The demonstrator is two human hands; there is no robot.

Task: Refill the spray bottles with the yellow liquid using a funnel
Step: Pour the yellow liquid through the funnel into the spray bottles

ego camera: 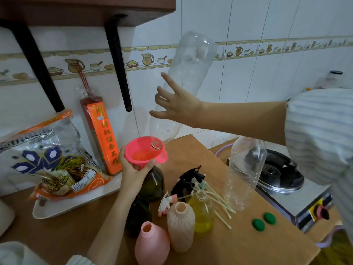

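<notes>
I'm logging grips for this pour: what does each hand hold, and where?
Left hand grips the pink funnel under its bowl. Right hand rests open on the side of the upturned clear bottle.

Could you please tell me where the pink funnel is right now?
In the head view, left of centre, the pink funnel sits atop a dark spray bottle, gripped by the left hand, with the upturned clear bottle's mouth inside it.

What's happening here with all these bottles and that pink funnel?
A person is topping up spray bottles. The left hand holds a pink funnel seated in a dark bottle, with a little yellow liquid in the funnel. The right hand, fingers spread, steadies a big clear bottle tipped upside down into it, nearly drained. Another clear bottle stands empty on the table, beside spray tops and green caps.
</notes>
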